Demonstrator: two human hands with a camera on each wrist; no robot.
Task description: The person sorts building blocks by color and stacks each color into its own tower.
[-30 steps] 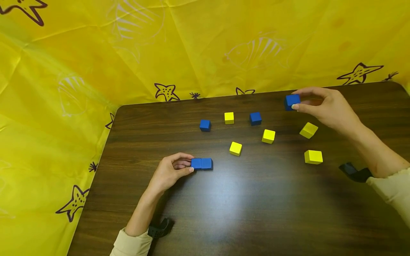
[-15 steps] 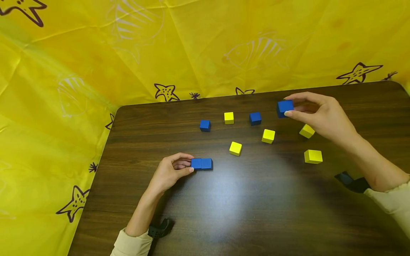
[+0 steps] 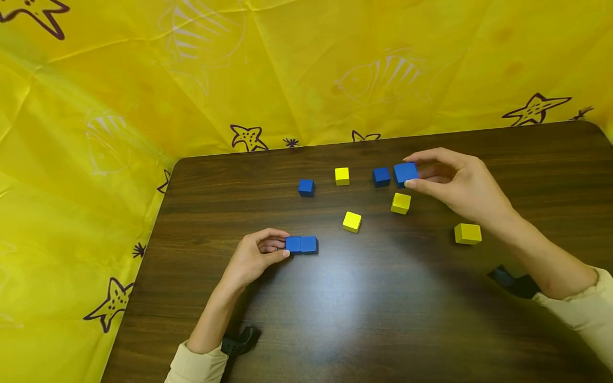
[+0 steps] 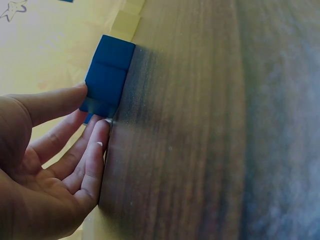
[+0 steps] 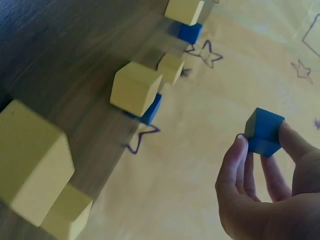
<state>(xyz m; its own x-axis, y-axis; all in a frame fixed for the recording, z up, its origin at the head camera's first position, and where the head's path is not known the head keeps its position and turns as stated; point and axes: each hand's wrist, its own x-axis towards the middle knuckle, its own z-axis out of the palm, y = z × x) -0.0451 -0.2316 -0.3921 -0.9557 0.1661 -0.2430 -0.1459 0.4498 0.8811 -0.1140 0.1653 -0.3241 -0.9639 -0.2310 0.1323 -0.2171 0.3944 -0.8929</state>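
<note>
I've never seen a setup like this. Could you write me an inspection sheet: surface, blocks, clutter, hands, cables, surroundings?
Surface: dark wood-grain table, with a pale glare patch.
Job's things: a touching pair of blue cubes; two loose blue cubes; a held blue cube; five yellow cubes, scattered, all five visible only in the right wrist view.
Clutter: nothing seen.
Left hand: pinches the pair's left end.
Right hand: holds the single cube between thumb and fingers, apparently raised off the table.
Cables: nothing seen.
Surroundings: creased yellow cloth with fish and starfish drawings, beyond the table and along its left side.
</note>
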